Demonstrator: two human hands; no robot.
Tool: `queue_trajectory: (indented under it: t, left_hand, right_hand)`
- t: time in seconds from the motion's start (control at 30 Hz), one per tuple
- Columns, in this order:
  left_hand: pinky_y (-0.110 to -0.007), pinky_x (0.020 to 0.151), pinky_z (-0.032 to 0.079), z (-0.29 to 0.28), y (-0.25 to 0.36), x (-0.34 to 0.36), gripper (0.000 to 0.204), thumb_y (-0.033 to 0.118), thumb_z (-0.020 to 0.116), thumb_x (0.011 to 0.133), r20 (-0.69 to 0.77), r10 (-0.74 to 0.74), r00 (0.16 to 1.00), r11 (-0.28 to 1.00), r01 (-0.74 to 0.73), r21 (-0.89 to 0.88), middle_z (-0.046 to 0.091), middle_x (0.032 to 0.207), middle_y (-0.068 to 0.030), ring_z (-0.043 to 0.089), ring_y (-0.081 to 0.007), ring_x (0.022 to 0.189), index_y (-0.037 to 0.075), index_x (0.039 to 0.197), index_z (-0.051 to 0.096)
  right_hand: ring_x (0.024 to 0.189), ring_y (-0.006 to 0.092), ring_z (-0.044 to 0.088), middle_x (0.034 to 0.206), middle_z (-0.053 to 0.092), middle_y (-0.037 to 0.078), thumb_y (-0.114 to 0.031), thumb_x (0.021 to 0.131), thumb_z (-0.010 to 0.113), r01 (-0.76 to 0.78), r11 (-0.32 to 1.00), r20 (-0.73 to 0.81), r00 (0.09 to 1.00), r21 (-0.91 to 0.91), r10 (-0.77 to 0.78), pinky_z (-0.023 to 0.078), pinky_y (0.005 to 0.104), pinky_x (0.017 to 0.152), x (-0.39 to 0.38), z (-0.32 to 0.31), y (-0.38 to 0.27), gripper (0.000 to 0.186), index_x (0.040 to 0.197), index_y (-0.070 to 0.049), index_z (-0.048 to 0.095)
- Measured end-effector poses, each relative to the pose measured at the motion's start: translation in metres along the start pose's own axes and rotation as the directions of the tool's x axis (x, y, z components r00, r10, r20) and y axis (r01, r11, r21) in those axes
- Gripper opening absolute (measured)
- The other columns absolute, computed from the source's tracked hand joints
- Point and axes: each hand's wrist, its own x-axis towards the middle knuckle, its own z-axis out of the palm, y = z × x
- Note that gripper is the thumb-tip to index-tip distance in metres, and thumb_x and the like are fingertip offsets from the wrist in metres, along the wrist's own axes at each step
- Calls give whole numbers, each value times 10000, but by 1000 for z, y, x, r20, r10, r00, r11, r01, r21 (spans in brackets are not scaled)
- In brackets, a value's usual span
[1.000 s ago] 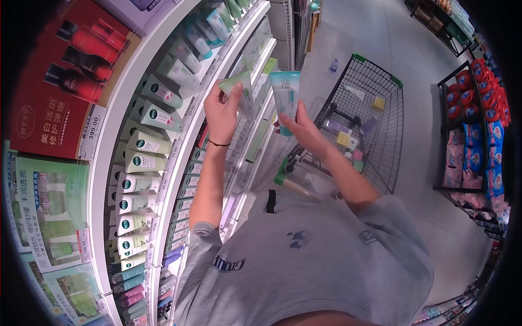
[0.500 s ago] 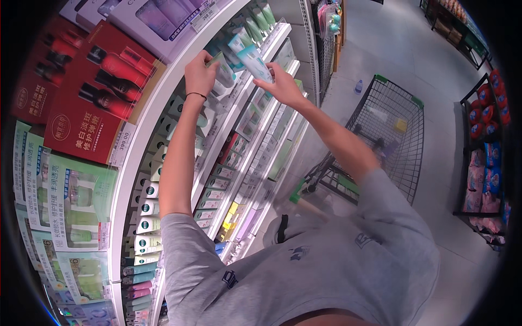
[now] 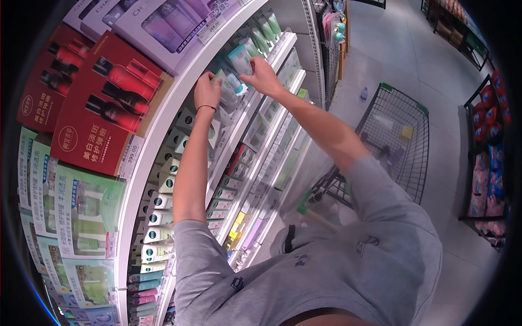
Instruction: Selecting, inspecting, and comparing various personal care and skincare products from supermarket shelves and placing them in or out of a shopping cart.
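My left hand (image 3: 207, 91) grips a pale green tube (image 3: 225, 81) among the tubes on an upper white shelf. Just right of it, my right hand (image 3: 262, 77) holds a light blue and white tube (image 3: 240, 58), raised against a row of green tubes (image 3: 262, 28) at the back of that shelf. Other blue-capped tubes sit between and behind my hands, partly hidden by them. Lower along the shelf, white and cream tubes (image 3: 160, 217) stand in a row beside my left forearm.
Red gift boxes (image 3: 111, 108), lilac boxes (image 3: 157, 27) and green boxes (image 3: 81, 212) fill the display at left. Lower shelves (image 3: 255, 179) hold small boxes. A wire shopping cart (image 3: 397, 141) stands at right on the floor near a bottle (image 3: 364, 93); a black rack (image 3: 484, 163) holds red and blue packages.
Both hands have gone from in front of my body up into the upper shelf, each with its tube. Since half a second ago, the right hand has moved slightly left, in among the tubes.
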Motion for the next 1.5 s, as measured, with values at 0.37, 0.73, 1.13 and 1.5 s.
queue_trajectory:
  t: [0.37,0.73,1.13,1.5]
  left_hand:
    - [-465,778,473,14,-8,15,249,188,693,775,121,70,990,990,-84,115,630,896,-235,618,-412,911,6,873,554]
    - [-462,807,474,20,-16,19,283,248,682,796,186,-103,977,986,76,150,638,948,-218,628,-389,940,35,924,546]
    - [-458,843,470,23,-32,24,320,282,662,820,209,-159,965,975,121,186,642,995,-233,624,-389,987,30,986,556]
    - [-458,854,468,24,-11,23,294,247,648,837,237,-122,964,986,89,143,642,1025,-229,620,-385,1007,37,1027,569]
  right_hand:
    - [991,389,575,996,644,207,-309,721,800,0,976,18,1000,-216,4,462,449,867,10,30,13,555,1107,20,574]
    - [978,389,583,965,651,195,-301,710,809,1,974,27,1000,-227,5,466,463,852,8,42,13,532,1090,-9,580]
    - [1003,365,562,999,647,183,-306,737,788,-134,927,22,988,-350,151,455,449,865,-6,43,15,501,1082,-16,570]
    - [1152,332,466,1222,548,168,-269,728,765,-59,917,-184,983,-395,-16,361,431,976,-32,41,9,678,1280,-9,469]
